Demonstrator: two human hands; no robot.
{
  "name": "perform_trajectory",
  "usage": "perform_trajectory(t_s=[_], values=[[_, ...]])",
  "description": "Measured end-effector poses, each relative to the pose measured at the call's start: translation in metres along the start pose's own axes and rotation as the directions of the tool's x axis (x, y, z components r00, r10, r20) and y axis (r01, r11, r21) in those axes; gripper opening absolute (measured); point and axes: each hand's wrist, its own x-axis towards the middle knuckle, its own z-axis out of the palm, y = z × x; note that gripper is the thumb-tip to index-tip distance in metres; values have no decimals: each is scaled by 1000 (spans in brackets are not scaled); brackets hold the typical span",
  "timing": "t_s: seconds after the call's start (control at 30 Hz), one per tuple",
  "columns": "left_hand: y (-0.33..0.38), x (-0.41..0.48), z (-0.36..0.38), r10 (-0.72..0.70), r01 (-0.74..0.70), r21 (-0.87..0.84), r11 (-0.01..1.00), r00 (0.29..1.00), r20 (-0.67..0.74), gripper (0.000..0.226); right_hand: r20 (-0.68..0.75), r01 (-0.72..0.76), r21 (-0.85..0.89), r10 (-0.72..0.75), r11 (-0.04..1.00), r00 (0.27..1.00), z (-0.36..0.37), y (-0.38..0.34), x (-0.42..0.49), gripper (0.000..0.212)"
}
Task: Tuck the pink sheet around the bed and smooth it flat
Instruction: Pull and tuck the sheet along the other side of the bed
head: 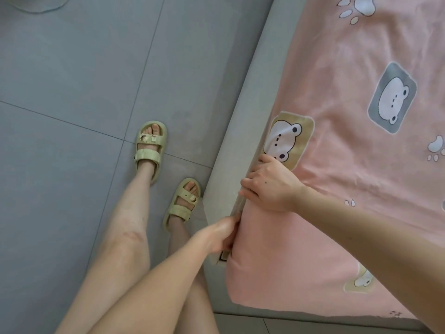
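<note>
The pink sheet (349,153), printed with bears and paw marks, covers the mattress on the right. A grey padded bed frame (243,97) runs along its left side. My right hand (269,186) lies on the sheet's left edge, its fingers pushing the cloth down into the gap between mattress and frame. Just below it, my left hand (219,233) reaches in at the mattress side near the corner; its fingers are curled round the sheet-covered edge and partly hidden in the gap.
Grey tiled floor (72,92) fills the left. My legs and feet in pale yellow sandals (150,145) stand close to the frame. The bed's lower corner (231,300) is near the bottom, with floor beyond it.
</note>
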Motion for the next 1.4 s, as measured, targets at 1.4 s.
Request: perform_trajectory(t_s=[1.4], values=[[607, -70, 84, 445, -424, 135, 895, 846, -295, 13, 64, -169, -221, 187, 961, 980, -284, 505, 136, 32]])
